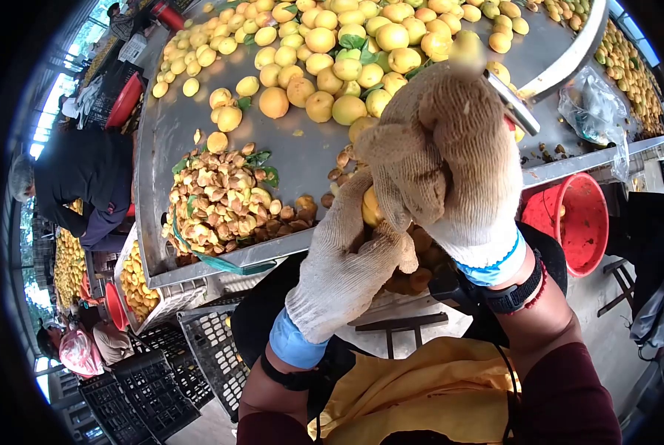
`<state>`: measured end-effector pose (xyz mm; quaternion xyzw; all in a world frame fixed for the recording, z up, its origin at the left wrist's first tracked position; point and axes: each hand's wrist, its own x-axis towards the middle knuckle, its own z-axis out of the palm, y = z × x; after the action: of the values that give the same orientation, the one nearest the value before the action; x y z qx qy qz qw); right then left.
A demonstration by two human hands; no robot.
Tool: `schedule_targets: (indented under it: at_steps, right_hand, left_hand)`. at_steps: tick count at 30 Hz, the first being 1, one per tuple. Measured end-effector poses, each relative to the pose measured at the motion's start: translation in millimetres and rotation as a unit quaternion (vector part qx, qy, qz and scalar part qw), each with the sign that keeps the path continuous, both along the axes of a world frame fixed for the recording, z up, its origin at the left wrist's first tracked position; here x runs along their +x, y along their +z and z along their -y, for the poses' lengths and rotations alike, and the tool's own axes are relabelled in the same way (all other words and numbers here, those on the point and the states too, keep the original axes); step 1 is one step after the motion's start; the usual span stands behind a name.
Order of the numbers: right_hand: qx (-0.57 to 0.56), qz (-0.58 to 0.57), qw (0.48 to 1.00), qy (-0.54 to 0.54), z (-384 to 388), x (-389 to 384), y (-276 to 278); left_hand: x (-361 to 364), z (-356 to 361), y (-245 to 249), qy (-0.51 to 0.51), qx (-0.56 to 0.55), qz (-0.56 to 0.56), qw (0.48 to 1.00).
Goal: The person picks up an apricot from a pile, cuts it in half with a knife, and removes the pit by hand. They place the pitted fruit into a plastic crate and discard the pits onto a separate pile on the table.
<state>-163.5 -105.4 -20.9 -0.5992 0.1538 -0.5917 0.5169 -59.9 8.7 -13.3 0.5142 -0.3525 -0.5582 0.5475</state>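
Observation:
Both my hands wear knitted work gloves, off-white and stained brown. My left hand [339, 271] is closed round a yellow fruit [372, 208], most of which the fingers hide. Just above and to the right, my right hand [450, 156] is closed on a narrow metal tool [515, 104], whose shiny end sticks out past the fist with a bit of red beside it. What the tool's other end looks like is hidden. The hands nearly touch at the near edge of a metal table [191, 119]. Below them, more fruit pieces [413, 280] show partly.
Whole yellow-orange fruit [321, 81] with green leaves spreads over the table. A heap of brownish-yellow pieces [217, 200] lies at its left front. A red bucket [585, 222] stands right, a clear plastic bag [595, 107] at the right edge, black crates [213, 348] left. Other people [80, 185] are at left.

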Motion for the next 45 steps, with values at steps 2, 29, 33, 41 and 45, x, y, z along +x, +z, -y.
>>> schedule_targets:
  at_steps: [2, 29, 33, 41, 45]
  right_hand:
    - [0.292, 0.334, 0.815, 0.372, -3.2, -8.2, 2.5]
    - [0.157, 0.003, 0.976, 0.148, 11.5, 4.9, 3.1]
    - [0.265, 0.036, 0.959, 0.098, 7.4, 6.3, 37.5]
    - [0.258, 0.06, 0.957, 0.121, -7.8, 11.5, 31.9]
    - [0.204, 0.044, 0.97, 0.122, -5.9, 8.2, 17.8]
  left_hand:
    - [-0.7, -1.8, 1.0, -0.009, 0.025, -0.018, 0.999]
    - [-6.1, 3.8, -17.1, 0.081, 0.015, -0.193, 0.978]
    - [3.7, 6.1, -27.4, 0.038, -0.076, -0.298, 0.951]
    - [-6.3, 6.6, -12.6, 0.133, -0.084, -0.291, 0.944]
    - [-17.6, 4.6, -3.4, 0.186, -0.062, -0.24, 0.951]
